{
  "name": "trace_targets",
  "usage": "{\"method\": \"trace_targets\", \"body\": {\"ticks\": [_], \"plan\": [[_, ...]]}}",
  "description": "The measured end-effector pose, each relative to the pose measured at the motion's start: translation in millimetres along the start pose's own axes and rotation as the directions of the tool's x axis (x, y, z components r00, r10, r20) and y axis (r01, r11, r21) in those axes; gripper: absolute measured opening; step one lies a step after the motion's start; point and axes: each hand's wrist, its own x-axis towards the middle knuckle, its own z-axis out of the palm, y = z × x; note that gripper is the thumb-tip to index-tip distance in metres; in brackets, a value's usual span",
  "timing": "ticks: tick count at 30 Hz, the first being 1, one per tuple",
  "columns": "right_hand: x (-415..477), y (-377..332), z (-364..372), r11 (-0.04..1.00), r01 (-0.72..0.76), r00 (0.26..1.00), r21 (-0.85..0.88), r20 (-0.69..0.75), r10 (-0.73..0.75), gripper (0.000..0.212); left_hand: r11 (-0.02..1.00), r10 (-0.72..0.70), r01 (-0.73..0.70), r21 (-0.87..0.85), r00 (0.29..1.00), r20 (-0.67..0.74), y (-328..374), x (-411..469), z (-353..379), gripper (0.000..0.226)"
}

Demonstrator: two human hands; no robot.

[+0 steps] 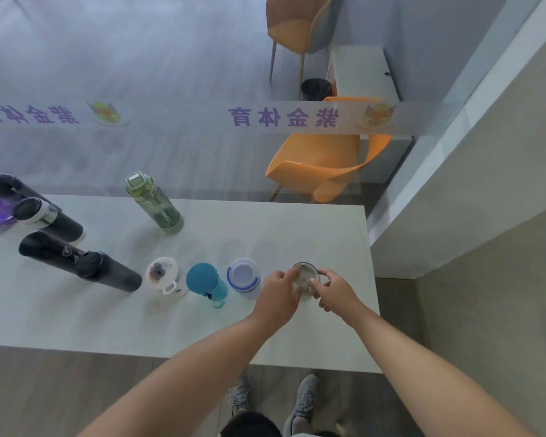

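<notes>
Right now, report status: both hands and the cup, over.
Both on: left hand and right hand grip the cup by its top. Cup upright on table, right end of row. Blue-ringed bottle close beside left hand.

White tabletop [265, 234]: green translucent bottle [153, 203] upright at back; teal-capped bottle [206, 283] btwn white-lidded clear cup [163, 274] & blue-ringed pale bottle [244, 277].

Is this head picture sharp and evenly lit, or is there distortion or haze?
Head view: soft, even light, faint shadows on the table; the wide lens makes the green bottle lean outward; the glass wall looks hazy; the left hand and right hand on the grey lid look slightly soft.
</notes>
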Motion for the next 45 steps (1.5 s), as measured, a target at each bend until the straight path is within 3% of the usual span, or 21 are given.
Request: {"method": "trace_targets", "body": {"ticks": [4,8,12,17,21,27,35,45], "plan": [[0,-3,4,0.998,-0.013,1.0,-0.06,0.012,0.014,0.043,0.982,0.084,-0.085,0.166,0.996,0.015,-1,-1,0,0.031],[-2,-4,2,0.988,-0.04,0.999,-0.148,-0.007,0.039,0.042,0.967,0.099,-0.112,0.227,0.993,0.07,3,-7,-2,0.033],[-12,-16,-7,0.927,-0.056,0.997,-0.371,-0.074,0.031,0.053,0.965,0.081,-0.103,0.24,0.992,0.1,12,-9,-13,0.035],[-27,-67,-12,0.855,-0.042,0.975,-0.516,-0.207,-0.076,0.02,0.957,0.123,-0.135,0.255,0.99,0.064,26,-5,-58,0.021],[-43,-121,16,0.845,0.024,0.944,-0.535,-0.267,-0.196,0.018,0.93,0.201,-0.179,0.322,0.979,-0.036,22,-14,-117,0.014],[-68,-210,124,0.831,0.183,0.905,-0.525,-0.239,-0.351,0.025,0.887,0.239,-0.17,0.43,0.964,-0.113,-54,-53,-227,0.021],[-98,-330,321,0.758,0.344,0.887,-0.554,-0.073,-0.457,0.03,0.857,0.09,0.003,0.515,0.984,-0.156,-222,-123,-381,0.039],[-93,-422,501,0.657,0.453,0.869,-0.603,0.132,-0.478,0.031,0.943,-0.128,0.229,0.243,0.921,-0.368,-372,-148,-500,0.028]]}}
